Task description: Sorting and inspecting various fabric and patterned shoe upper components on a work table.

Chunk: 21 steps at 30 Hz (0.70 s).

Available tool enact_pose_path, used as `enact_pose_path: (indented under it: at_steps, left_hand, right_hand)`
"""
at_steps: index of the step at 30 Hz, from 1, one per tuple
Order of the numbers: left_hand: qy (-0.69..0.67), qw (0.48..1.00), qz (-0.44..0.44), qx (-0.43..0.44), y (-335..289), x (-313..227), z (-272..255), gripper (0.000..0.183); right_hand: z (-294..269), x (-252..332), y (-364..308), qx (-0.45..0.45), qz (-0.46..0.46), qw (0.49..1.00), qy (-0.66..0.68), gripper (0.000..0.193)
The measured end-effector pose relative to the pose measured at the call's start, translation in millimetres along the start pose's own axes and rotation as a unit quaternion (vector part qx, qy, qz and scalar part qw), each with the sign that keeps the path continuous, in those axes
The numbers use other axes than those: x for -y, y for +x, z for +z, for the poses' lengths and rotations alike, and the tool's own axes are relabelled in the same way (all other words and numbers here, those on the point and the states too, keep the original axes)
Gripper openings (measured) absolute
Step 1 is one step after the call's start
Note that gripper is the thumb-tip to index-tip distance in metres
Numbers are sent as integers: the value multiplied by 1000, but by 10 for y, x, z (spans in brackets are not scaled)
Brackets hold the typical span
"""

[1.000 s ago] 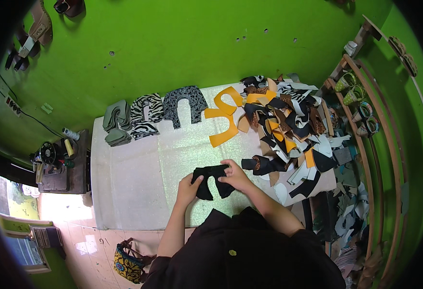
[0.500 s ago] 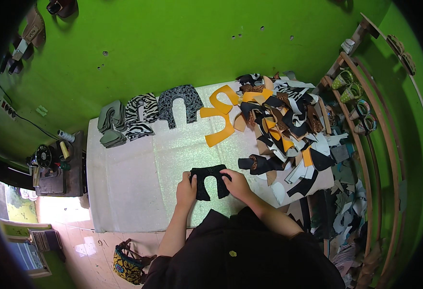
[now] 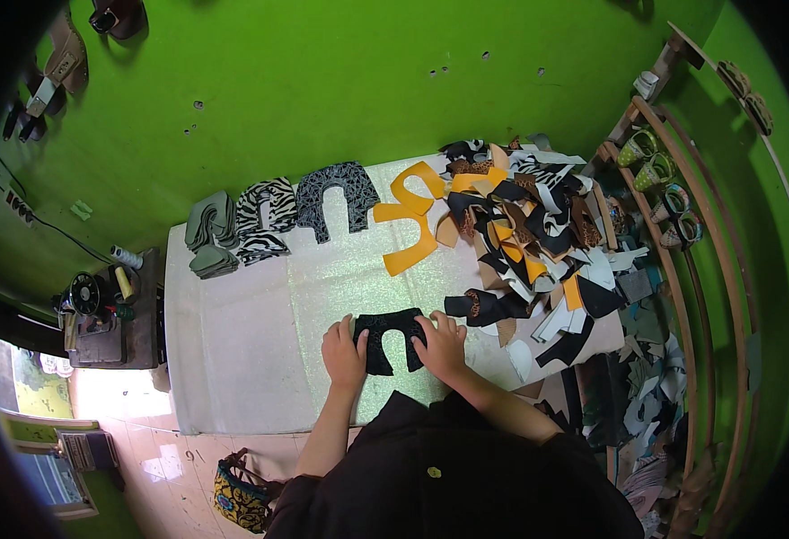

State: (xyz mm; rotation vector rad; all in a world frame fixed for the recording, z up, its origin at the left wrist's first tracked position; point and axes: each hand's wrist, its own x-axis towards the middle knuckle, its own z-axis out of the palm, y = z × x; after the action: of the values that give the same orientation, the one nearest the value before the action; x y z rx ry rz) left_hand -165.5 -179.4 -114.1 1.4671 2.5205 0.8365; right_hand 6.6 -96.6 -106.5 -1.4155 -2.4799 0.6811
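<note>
A black U-shaped cut piece (image 3: pixel 391 321) with a faint pattern lies near the front edge of the table, its opening toward me. My left hand (image 3: pixel 345 355) grips its left side, the thumb along the edge. At the other side my right hand (image 3: pixel 442 350) grips the right edge, thumb on the piece and the fingers bent beside it. Whether it is one layer or a stack I cannot make out. Farther back are patterned grey-black U-shaped pieces (image 3: pixel 336 184), zebra-print pieces (image 3: pixel 255 193), folded-looking green-grey pieces (image 3: pixel 210 225) and yellow curved pieces (image 3: pixel 408 251).
On the right of the pale table (image 3: pixel 233 359), a heap of mixed scraps (image 3: pixel 538 216) spreads toward the edge. Wooden racks (image 3: pixel 682 269) with sandals stand at the right wall. A sewing machine (image 3: pixel 84 292) is at left; a patterned bag (image 3: pixel 240 499) sits on the floor.
Both hands have shifted slightly on the black piece; the right fingers have lifted and now show more beside its right edge. The piece stays in nearly the same place.
</note>
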Motion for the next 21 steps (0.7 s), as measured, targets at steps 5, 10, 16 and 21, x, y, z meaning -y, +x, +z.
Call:
enact_pose_path:
  at_steps: [5,10,16,21]
  left_hand:
    - [-39,988,152,16,-20,-55,27,43]
    - [39,980,142,133,-130,-50,220,46]
    - [64,981,117,139,-85,-84,269,50]
    - [65,983,91,144,-57,-169,240,51]
  right_hand:
    - [25,16,-26,-91,-137,982,-93,47]
    - [272,-68,7,-41,-156,985,-68,50]
    - [329,-61,81,-43,-140,983,-109,51]
    - [246,-32,101,48,-87,994,-50,57]
